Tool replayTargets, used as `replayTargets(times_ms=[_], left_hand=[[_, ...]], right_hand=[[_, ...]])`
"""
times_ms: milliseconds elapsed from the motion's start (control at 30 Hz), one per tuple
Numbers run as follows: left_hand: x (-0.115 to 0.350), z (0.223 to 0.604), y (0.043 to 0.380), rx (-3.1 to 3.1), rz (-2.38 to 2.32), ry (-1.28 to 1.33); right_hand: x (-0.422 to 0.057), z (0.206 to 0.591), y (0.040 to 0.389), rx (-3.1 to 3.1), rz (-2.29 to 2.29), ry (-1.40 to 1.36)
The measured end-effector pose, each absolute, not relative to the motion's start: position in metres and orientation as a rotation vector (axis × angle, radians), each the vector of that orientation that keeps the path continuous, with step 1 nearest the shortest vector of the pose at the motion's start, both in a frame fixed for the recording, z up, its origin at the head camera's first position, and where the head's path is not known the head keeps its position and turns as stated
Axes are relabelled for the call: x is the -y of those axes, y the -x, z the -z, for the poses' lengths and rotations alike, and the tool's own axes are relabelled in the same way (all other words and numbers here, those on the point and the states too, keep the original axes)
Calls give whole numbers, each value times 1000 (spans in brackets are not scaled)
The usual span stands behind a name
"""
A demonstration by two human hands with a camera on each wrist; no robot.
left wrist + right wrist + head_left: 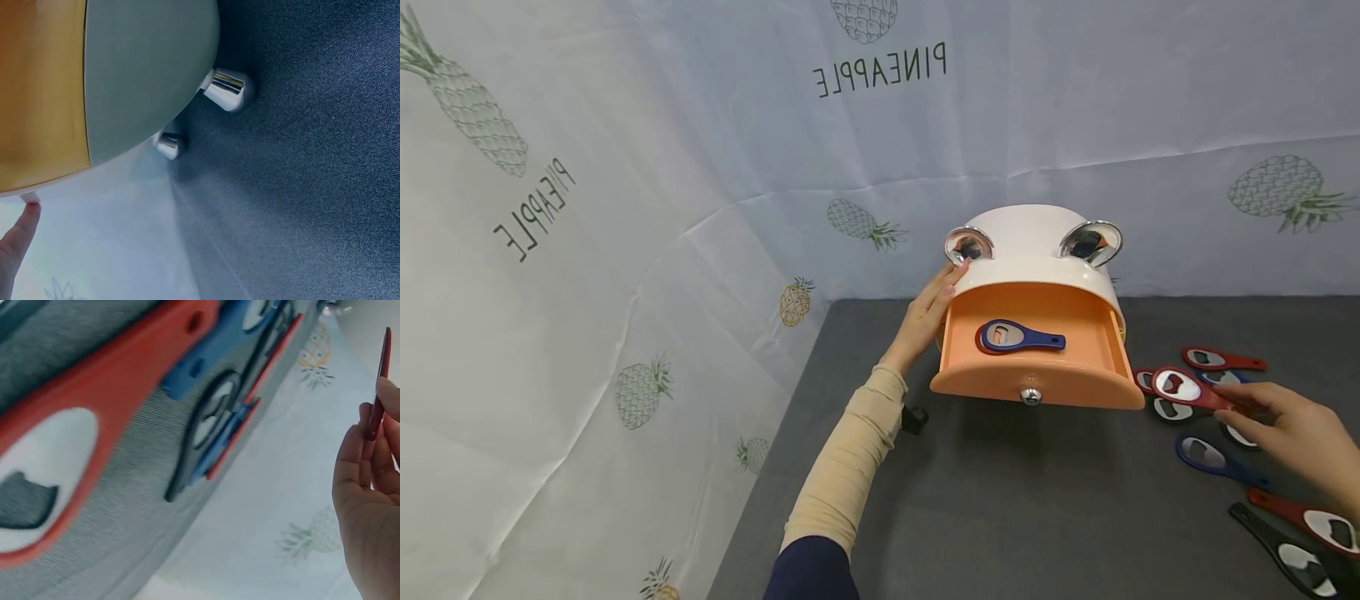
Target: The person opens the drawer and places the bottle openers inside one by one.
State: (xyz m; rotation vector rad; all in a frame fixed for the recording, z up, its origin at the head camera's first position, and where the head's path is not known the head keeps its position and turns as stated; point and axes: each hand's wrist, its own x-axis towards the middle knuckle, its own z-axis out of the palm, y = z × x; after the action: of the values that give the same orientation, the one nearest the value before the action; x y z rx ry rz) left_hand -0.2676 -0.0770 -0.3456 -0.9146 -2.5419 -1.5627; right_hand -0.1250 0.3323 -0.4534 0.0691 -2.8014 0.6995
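Observation:
My left hand (927,315) rests on the left side of a white rounded box (1030,242), fingers extended and fingertips by its left chrome ring. The box's orange drawer (1093,346) is pulled out. Inside it a blue bottle opener (1037,339) lies over a red one, which is mostly hidden. Right of the drawer, my right hand (1296,425) pinches a red bottle opener (1176,386) by its handle end. In the right wrist view this opener (382,381) appears edge-on, raised between thumb and fingers.
Several red, blue and black bottle openers lie on the grey table at the right, including a blue one (1213,460), a black one (1270,537) and a red one (1221,359). Silver feet (228,90) hold the box up. A pineapple-print curtain (1000,125) hangs behind.

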Motion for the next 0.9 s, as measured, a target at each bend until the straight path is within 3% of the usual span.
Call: replayTargets(times_ms=[333, 900], left_hand=[[77, 345, 266, 2557, 1579, 900], [78, 345, 268, 2566, 1563, 911]], right_hand=[[-326, 430, 121, 2703, -661, -125], [-312, 373, 121, 2381, -1010, -223]])
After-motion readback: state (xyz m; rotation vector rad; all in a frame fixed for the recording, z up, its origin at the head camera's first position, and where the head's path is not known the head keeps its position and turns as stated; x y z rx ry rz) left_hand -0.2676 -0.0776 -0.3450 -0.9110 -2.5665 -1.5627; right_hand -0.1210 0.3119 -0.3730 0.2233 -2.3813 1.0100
